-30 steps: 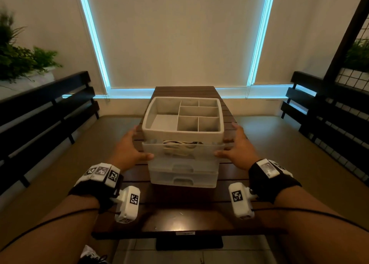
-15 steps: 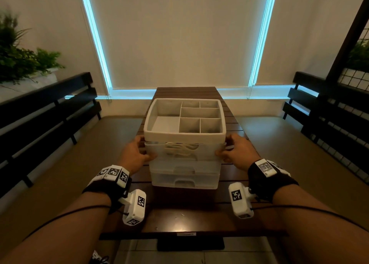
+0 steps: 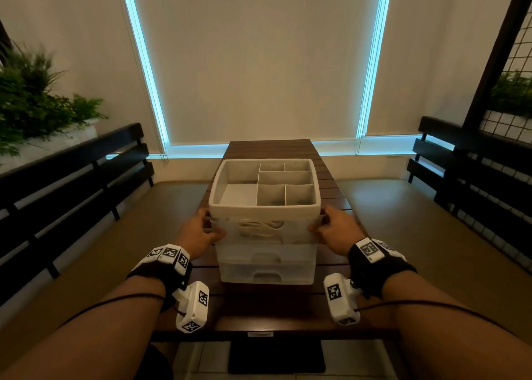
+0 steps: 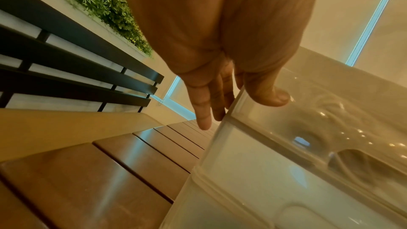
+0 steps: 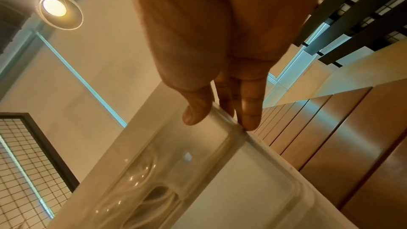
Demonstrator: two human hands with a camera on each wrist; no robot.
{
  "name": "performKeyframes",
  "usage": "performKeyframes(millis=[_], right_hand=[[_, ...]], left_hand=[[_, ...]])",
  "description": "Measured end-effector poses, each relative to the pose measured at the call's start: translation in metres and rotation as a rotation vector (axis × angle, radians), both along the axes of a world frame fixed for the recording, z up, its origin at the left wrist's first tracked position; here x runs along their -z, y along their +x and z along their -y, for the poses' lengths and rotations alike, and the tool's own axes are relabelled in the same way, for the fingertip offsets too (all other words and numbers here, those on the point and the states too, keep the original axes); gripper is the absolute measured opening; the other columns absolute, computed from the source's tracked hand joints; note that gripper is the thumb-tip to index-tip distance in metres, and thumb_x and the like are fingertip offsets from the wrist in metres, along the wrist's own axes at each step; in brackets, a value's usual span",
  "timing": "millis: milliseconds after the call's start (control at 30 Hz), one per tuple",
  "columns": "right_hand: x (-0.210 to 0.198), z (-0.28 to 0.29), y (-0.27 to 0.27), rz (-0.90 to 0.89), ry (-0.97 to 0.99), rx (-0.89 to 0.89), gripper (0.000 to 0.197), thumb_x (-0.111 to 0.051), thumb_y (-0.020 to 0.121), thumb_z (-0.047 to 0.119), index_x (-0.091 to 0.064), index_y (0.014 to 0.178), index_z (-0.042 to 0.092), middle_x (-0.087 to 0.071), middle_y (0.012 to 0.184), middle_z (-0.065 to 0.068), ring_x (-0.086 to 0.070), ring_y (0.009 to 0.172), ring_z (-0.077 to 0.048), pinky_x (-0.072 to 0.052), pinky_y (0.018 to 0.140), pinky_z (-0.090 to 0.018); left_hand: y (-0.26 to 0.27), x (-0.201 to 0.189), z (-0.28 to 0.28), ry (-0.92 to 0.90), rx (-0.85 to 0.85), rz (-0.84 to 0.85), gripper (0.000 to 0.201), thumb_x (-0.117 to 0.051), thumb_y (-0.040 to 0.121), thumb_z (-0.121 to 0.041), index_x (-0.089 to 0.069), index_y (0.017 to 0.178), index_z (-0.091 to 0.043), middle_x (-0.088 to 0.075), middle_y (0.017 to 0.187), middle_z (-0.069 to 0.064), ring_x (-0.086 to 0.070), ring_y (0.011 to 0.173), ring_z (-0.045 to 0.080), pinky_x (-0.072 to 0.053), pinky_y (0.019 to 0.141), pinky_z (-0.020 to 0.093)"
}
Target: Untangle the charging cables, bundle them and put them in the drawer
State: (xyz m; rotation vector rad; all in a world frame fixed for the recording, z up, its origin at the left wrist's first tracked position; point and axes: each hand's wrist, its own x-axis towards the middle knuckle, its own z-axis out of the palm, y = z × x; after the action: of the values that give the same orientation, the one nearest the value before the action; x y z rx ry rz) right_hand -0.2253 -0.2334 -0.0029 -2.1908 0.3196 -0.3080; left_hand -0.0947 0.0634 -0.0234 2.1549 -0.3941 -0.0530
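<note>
Pale coiled charging cables (image 3: 259, 227) lie bundled inside the translucent top drawer (image 3: 266, 231) of a small plastic drawer unit. That drawer sits nearly closed, under the divided tray, at the table's near middle.

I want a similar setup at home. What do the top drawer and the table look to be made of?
Top drawer: likely translucent frosted plastic; the cables show through its front, and it glints. Table: dark brown slats with a glossy sheen, probably varnished wood, though a wood-look finish can't be ruled out.
</note>
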Motion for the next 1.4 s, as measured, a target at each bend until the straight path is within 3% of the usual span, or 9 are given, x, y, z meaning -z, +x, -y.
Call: performKeyframes(millis=[200,333,500,700,900,1033,1133,1300,1400], right_hand=[[-0.002,0.001,0.001,0.005,-0.077,0.004,0.038,-0.075,0.082,0.018,-0.059,0.116,0.014,-0.068,0.109,-0.006,-0.063,0.099,-0.021,-0.057,0.084,-0.041],[-0.001,0.004,0.0,-0.028,-0.062,-0.018,0.042,-0.073,0.082,0.011,-0.057,0.121,0.016,-0.065,0.111,-0.003,-0.062,0.102,-0.021,-0.057,0.086,-0.041],[0.004,0.007,0.001,-0.029,-0.141,-0.02,0.049,-0.071,0.08,0.004,-0.057,0.126,0.014,-0.066,0.116,-0.007,-0.063,0.103,-0.024,-0.056,0.087,-0.041],[0.007,0.004,0.005,-0.021,-0.189,0.027,0.042,-0.066,0.083,0.001,-0.059,0.122,0.016,-0.065,0.11,-0.004,-0.06,0.092,-0.016,-0.049,0.073,-0.025],[-0.003,0.002,0.003,-0.1,-0.162,0.026,0.047,-0.067,0.082,0.005,-0.055,0.126,0.016,-0.065,0.113,-0.006,-0.061,0.098,-0.02,-0.055,0.086,-0.036],[-0.014,-0.001,0.001,-0.056,0.459,0.046,0.064,-0.059,0.088,0.001,-0.037,0.143,0.023,-0.057,0.122,-0.003,-0.058,0.109,-0.029,-0.055,0.086,-0.048],[-0.026,-0.015,0.005,0.05,0.708,0.098,0.061,-0.055,0.095,0.039,-0.024,0.148,0.041,-0.05,0.132,0.001,-0.055,0.117,-0.031,-0.049,0.094,-0.054],[-0.03,-0.029,0.025,0.061,0.264,0.156,0.054,-0.035,0.102,0.035,-0.014,0.152,0.039,-0.034,0.152,-0.005,-0.043,0.13,-0.027,-0.036,0.11,-0.047],[-0.034,-0.021,0.04,0.053,0.204,0.165,0.053,-0.035,0.102,0.032,-0.017,0.152,0.037,-0.036,0.152,-0.006,-0.043,0.131,-0.026,-0.035,0.111,-0.044]], left_hand=[[-0.003,-0.002,0.004,0.008,-0.036,0.037,0.05,-0.075,0.082,-0.015,-0.05,0.125,-0.015,-0.062,0.107,0.008,-0.063,0.094,0.027,-0.056,0.078,0.044],[-0.004,0.0,0.002,0.007,-0.01,0.023,0.061,-0.08,0.076,-0.008,-0.049,0.128,-0.01,-0.062,0.11,0.009,-0.061,0.089,0.021,-0.051,0.068,0.027],[-0.004,0.005,0.001,-0.001,-0.039,0.072,0.06,-0.083,0.072,-0.009,-0.054,0.124,-0.011,-0.063,0.108,0.006,-0.061,0.091,0.02,-0.052,0.083,0.036],[-0.002,0.013,0.003,-0.049,-0.079,0.103,0.054,-0.081,0.073,-0.005,-0.057,0.121,-0.01,-0.063,0.102,0.003,-0.06,0.085,0.017,-0.047,0.074,0.026],[-0.001,0.009,0.002,-0.208,-0.043,-0.077,0.066,-0.085,0.069,-0.007,-0.054,0.127,-0.014,-0.064,0.117,0.009,-0.064,0.098,0.022,-0.057,0.083,0.047],[-0.013,-0.007,0.006,-0.64,-0.048,-0.357,0.076,-0.079,0.072,-0.036,-0.046,0.14,-0.026,-0.062,0.124,0.006,-0.067,0.101,0.03,-0.058,0.059,0.037],[-0.009,-0.013,0.021,-0.623,-0.122,-0.365,0.06,-0.068,0.078,-0.059,-0.058,0.129,-0.029,-0.065,0.119,0.01,-0.066,0.102,0.033,-0.053,0.051,0.033],[0.005,-0.017,0.042,-0.617,-0.225,-0.356,0.032,-0.064,0.087,-0.048,-0.066,0.112,-0.029,-0.069,0.107,0.007,-0.066,0.096,0.033,-0.058,0.061,0.048],[0.017,-0.02,0.051,-0.589,-0.24,-0.36,0.025,-0.063,0.088,-0.044,-0.064,0.111,-0.034,-0.068,0.107,0.007,-0.065,0.097,0.034,-0.058,0.072,0.056]])
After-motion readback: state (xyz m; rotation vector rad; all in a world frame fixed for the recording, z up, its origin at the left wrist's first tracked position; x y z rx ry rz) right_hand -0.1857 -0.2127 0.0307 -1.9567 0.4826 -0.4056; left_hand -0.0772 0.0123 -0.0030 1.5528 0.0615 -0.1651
